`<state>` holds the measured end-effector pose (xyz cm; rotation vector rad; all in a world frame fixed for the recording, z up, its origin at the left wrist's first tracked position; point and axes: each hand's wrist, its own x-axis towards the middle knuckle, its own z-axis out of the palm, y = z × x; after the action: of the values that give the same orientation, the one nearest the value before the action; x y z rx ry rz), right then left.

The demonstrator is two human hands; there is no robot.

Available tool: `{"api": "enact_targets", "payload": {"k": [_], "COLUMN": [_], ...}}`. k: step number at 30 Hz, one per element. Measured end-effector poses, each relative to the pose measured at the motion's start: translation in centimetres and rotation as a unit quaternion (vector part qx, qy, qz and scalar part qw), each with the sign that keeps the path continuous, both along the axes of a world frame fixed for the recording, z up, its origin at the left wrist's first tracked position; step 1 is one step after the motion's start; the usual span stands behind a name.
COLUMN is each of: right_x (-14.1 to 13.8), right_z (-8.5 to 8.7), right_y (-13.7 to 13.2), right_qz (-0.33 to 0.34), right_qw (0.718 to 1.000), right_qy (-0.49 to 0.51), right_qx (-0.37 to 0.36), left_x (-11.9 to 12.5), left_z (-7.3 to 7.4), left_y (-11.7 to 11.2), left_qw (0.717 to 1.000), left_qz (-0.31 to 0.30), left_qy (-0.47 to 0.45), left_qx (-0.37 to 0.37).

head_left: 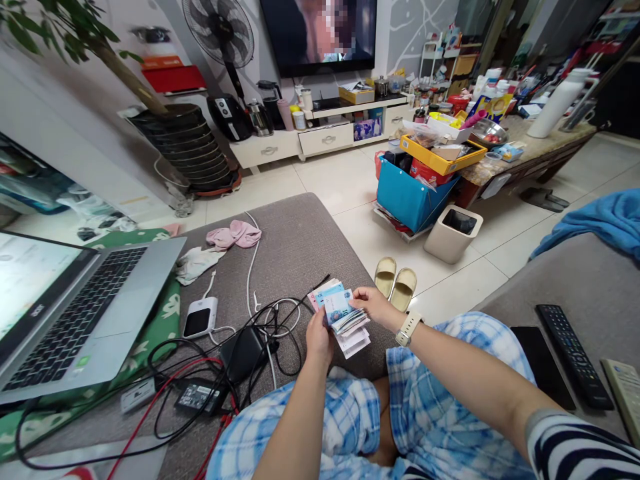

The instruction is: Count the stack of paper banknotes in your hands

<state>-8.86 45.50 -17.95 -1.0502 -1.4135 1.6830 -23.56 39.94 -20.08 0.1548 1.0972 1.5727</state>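
Observation:
My left hand [320, 339] grips a fanned stack of banknotes [341, 318] from below, over the grey sofa cushion [300, 247]. My right hand [373, 305], with a white watch [409, 327] on its wrist, pinches the top blue note at the stack's right edge. Both hands hover just above my knees in blue checked trousers [430, 400]. Pink and white notes show beneath the blue one.
An open laptop [75, 313] sits at the left on a green cloth. Tangled cables, a power bank [243, 353] and a white device [200, 319] lie left of my hands. Slippers [395, 281], a bin [453, 233], a blue crate [413, 197], and a remote [573, 353] are to the right.

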Motion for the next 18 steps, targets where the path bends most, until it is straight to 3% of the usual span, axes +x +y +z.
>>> {"api": "enact_targets", "payload": {"k": [18], "right_x": [0.02], "right_z": [-0.1], "right_y": [0.06], "right_qz": [0.002], "right_qw": [1.0], "right_qy": [0.0], "right_qx": [-0.011], "left_x": [0.14], "left_z": [0.54], "left_y": [-0.07], "left_qw": [1.0], "left_qz": [0.006], "left_qy": [0.012], "left_qx": [-0.008]}}
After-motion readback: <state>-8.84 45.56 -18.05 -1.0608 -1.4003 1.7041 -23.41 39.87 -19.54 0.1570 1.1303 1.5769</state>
